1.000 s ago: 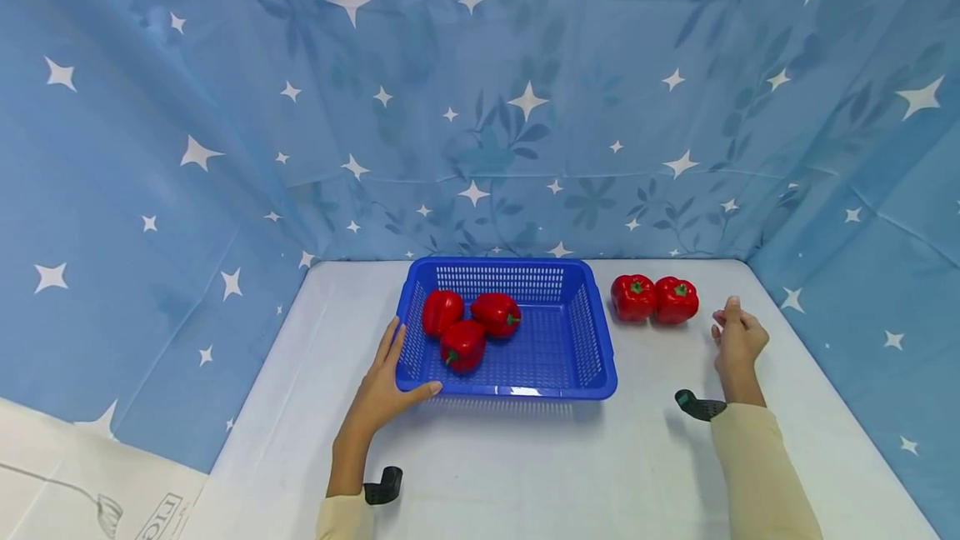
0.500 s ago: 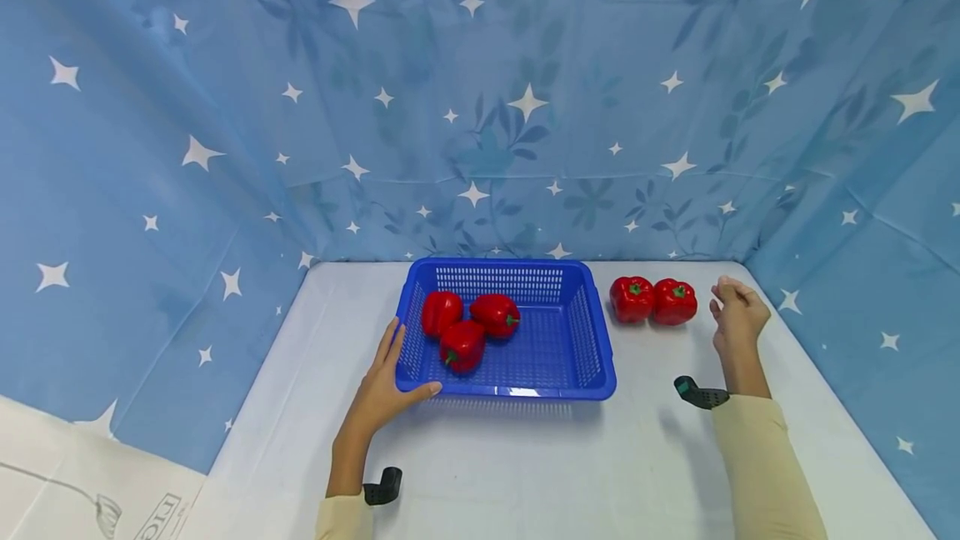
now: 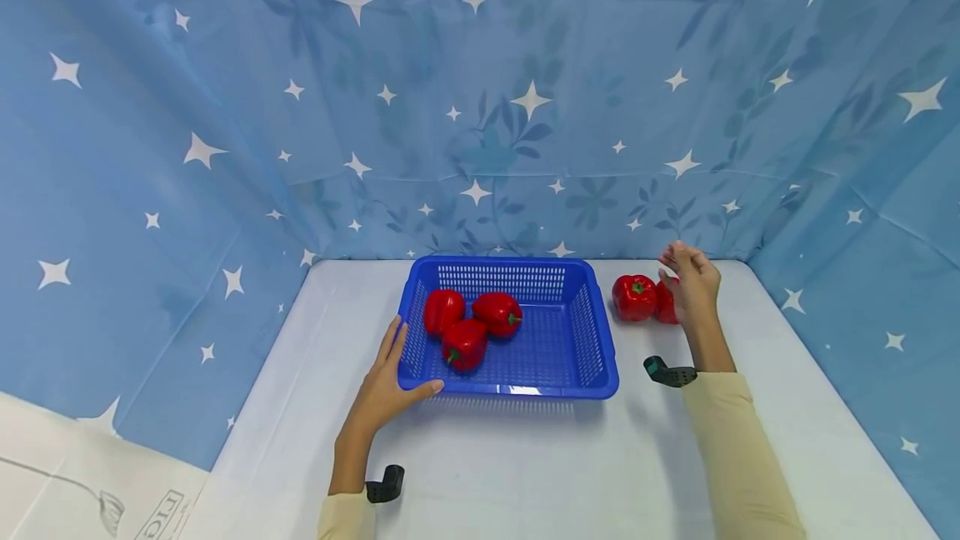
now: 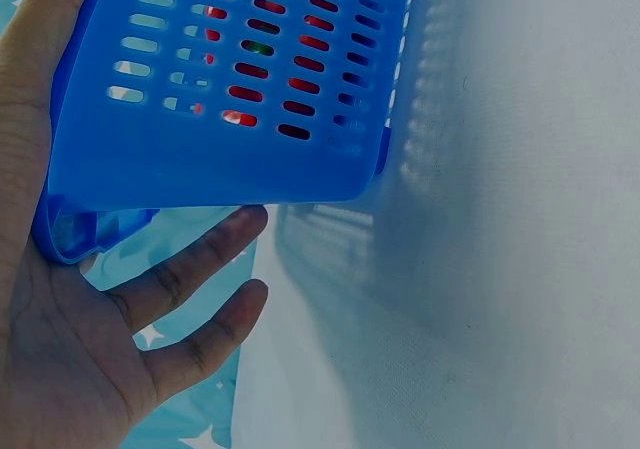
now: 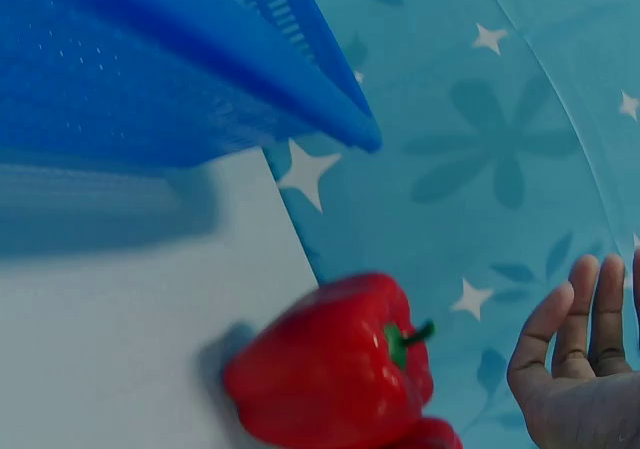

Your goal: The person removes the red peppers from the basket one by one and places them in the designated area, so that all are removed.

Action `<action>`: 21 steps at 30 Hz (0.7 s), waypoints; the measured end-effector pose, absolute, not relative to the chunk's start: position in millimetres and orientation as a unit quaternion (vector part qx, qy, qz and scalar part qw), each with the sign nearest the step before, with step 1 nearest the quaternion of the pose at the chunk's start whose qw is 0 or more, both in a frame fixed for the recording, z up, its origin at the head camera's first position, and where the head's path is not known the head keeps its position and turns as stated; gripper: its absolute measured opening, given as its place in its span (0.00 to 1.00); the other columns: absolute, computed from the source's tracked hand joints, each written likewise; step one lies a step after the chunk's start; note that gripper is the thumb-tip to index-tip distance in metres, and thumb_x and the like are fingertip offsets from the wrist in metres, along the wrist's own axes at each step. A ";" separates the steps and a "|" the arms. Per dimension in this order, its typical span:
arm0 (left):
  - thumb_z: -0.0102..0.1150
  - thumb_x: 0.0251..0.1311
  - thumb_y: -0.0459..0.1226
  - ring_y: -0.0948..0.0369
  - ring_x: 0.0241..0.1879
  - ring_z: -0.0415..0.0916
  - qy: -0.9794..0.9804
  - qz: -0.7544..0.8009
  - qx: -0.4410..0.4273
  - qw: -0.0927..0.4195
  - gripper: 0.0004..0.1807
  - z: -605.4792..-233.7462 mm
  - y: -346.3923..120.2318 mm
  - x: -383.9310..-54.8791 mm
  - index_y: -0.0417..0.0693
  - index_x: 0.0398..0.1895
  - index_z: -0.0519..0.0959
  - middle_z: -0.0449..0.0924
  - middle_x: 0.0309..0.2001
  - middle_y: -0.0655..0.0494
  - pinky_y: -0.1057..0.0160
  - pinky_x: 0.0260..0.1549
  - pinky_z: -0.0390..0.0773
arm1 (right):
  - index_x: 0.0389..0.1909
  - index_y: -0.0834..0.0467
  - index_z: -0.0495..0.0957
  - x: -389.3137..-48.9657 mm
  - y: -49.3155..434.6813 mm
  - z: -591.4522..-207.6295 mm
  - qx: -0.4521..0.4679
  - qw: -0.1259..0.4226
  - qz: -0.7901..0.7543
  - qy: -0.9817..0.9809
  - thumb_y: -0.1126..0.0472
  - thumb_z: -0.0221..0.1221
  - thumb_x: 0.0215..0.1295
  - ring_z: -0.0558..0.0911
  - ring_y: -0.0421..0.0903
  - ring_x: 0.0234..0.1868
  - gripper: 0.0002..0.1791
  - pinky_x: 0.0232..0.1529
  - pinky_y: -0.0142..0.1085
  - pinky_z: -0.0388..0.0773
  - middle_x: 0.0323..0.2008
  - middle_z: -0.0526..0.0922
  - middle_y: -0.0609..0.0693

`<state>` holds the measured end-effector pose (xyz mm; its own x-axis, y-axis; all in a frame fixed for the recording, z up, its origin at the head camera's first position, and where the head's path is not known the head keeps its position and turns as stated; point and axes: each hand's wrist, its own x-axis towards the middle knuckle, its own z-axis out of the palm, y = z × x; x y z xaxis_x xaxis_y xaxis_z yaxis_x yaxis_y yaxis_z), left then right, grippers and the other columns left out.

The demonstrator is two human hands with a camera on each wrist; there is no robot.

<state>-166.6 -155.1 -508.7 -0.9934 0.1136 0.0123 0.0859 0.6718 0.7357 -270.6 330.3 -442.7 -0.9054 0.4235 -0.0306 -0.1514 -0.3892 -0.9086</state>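
Note:
My left hand [image 3: 386,394] rests against the front-left corner of a blue plastic basket [image 3: 525,391]. Its fingers lie nearly straight along the left side, and the thumb stretches across the front rim. Inside the basket, toward the left, are a red bell pepper [image 3: 444,312], another red bell pepper [image 3: 497,314] and a third red bell pepper [image 3: 464,345]. Above the right-hand bell pepper [image 3: 667,303] on the table hovers my right hand [image 3: 693,277], holding nothing, its fingers loosely bent; it partly hides that pepper. Beside it sits one more red bell pepper [image 5: 335,369], green stem showing.
A white-covered table [image 3: 525,473] carries everything. Blue star-patterned curtain [image 3: 480,107] rises along the back and both sides. A cream printed cloth [image 3: 82,473] lies at the lower left. Each wrist wears a black camera mount [image 3: 670,372].
My right hand has moved left and farther back, from beside the two table peppers to over the right-hand one. The left hand and the basket stay in place.

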 end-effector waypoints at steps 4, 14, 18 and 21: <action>0.68 0.42 0.66 0.40 0.76 0.47 0.913 0.403 0.056 0.014 0.65 -508.2 -155.2 -166.3 0.65 0.79 0.40 0.33 0.80 0.60 0.32 0.60 0.66 | 0.50 0.55 0.75 -277.1 310.7 -440.9 -0.070 0.128 0.813 -0.564 0.54 0.61 0.66 0.83 0.42 0.48 0.15 0.46 0.31 0.84 0.45 0.83 0.44; 0.68 0.42 0.66 0.41 0.76 0.47 0.915 0.400 0.053 0.010 0.64 -508.3 -156.0 -164.1 0.64 0.79 0.42 0.33 0.80 0.63 0.31 0.60 0.65 | 0.62 0.56 0.67 -294.4 271.4 -437.5 0.036 -0.030 0.765 -0.643 0.53 0.57 0.70 0.76 0.52 0.64 0.23 0.56 0.43 0.78 0.55 0.78 0.46; 0.68 0.42 0.66 0.40 0.76 0.48 0.914 0.402 0.055 0.006 0.64 -508.8 -154.9 -165.4 0.62 0.79 0.42 0.33 0.80 0.63 0.31 0.60 0.65 | 0.68 0.60 0.62 -301.8 259.4 -435.2 0.054 -0.074 0.719 -0.689 0.50 0.56 0.71 0.65 0.61 0.71 0.30 0.59 0.48 0.75 0.64 0.71 0.55; 0.68 0.41 0.67 0.40 0.76 0.48 0.914 0.404 0.050 0.008 0.64 -509.4 -154.2 -166.0 0.62 0.79 0.42 0.33 0.80 0.63 0.31 0.60 0.65 | 0.70 0.62 0.60 -305.7 252.2 -435.4 0.071 -0.107 0.685 -0.717 0.51 0.56 0.71 0.63 0.64 0.72 0.32 0.60 0.51 0.74 0.70 0.63 0.62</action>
<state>-166.0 -154.2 -509.4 -0.9949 0.0980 0.0258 0.0851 0.6692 0.7382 -305.7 252.2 -435.4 -0.9670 -0.2483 -0.0570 0.0455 0.0516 -0.9976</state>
